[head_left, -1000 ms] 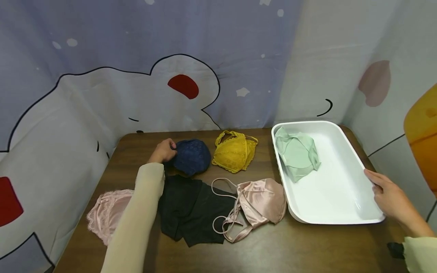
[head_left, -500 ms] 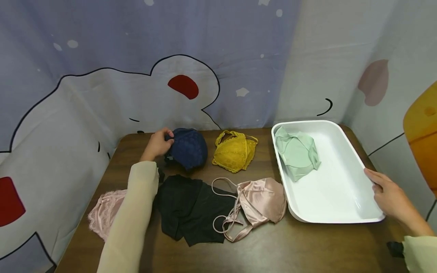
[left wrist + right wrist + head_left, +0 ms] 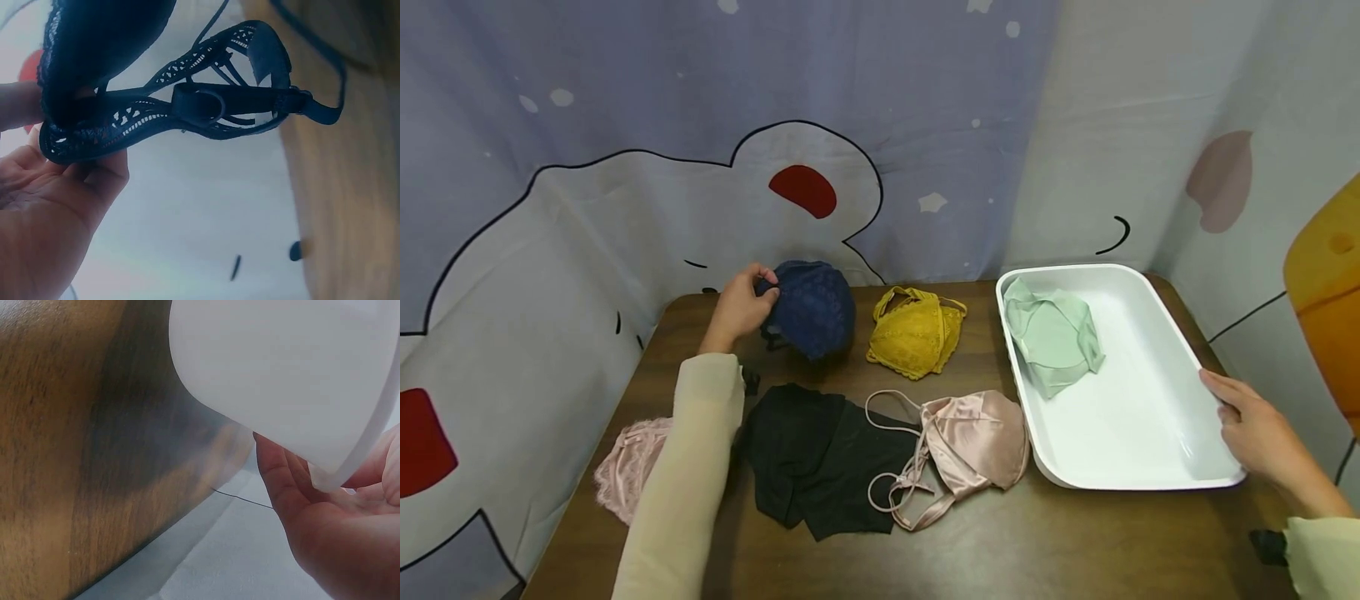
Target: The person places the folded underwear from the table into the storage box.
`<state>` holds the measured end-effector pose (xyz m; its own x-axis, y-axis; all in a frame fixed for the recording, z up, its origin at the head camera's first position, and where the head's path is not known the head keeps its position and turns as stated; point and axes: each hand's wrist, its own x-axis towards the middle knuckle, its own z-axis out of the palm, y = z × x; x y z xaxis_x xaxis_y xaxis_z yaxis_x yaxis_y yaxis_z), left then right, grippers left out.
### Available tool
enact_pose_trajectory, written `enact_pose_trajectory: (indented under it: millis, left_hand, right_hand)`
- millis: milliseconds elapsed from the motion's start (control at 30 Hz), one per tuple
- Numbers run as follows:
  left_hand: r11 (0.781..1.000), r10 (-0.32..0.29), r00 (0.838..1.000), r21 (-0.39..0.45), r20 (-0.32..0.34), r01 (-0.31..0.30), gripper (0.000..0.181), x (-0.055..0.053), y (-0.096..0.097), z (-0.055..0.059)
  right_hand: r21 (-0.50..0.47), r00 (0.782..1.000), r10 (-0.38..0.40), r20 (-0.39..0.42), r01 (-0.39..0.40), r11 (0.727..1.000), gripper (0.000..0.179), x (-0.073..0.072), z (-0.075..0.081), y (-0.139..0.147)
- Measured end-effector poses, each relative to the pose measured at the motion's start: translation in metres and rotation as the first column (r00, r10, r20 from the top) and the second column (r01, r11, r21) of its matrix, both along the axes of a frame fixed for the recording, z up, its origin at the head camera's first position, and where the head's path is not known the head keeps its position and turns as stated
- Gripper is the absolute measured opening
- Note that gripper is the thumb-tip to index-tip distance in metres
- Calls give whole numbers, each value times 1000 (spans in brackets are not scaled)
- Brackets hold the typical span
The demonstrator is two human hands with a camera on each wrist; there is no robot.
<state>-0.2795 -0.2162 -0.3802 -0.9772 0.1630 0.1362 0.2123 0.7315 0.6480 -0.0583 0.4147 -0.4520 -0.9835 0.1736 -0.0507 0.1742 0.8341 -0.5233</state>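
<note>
My left hand [image 3: 741, 307] pinches the left edge of a navy lace bra [image 3: 814, 308], which is lifted off the table at the back. In the left wrist view the bra's band and strap [image 3: 231, 100] dangle from the thumb and fingers [image 3: 112, 169]. At the right, my right hand [image 3: 1255, 425] grips the rim of a white plastic tray [image 3: 1142, 408]; in the right wrist view its fingers [image 3: 278, 469] lie under that rim. A mint green bra [image 3: 1056, 337] lies inside the tray at its left. Beside the navy one, a mustard lace bra [image 3: 916, 333] rests on the table.
A black garment [image 3: 835, 467] lies mid-table, with a pink satin bra [image 3: 981, 442] and its cords overlapping its right side, next to the tray. A pink lace bra [image 3: 628, 467] is at the left, partly behind the left sleeve. A printed curtain [image 3: 925, 150] borders the wooden table [image 3: 1000, 550].
My left hand has raised the navy bra off the table, moving up and slightly left with it. The right hand and the tray stay put.
</note>
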Motion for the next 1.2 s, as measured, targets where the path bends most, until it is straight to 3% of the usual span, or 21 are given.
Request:
enact_pose_trajectory:
  millis: [267, 533, 700, 1200]
  left_hand:
    - [999, -16, 997, 32, -78, 18, 13, 6, 23, 17]
    - [999, -6, 978, 46, -210, 16, 12, 18, 54, 36]
    - [999, 1, 971, 52, -238, 12, 11, 23, 74, 46]
    - [988, -65, 944, 115, -323, 108, 9, 26, 122, 63]
  right_hand:
    - [-26, 999, 44, -6, -44, 999, 50, 5, 4, 5]
    - [-23, 999, 46, -3, -46, 999, 50, 6, 6, 5]
    - [-20, 998, 61, -21, -62, 998, 50, 5, 4, 5]
    - [-16, 998, 60, -35, -61, 998, 51, 3, 7, 1]
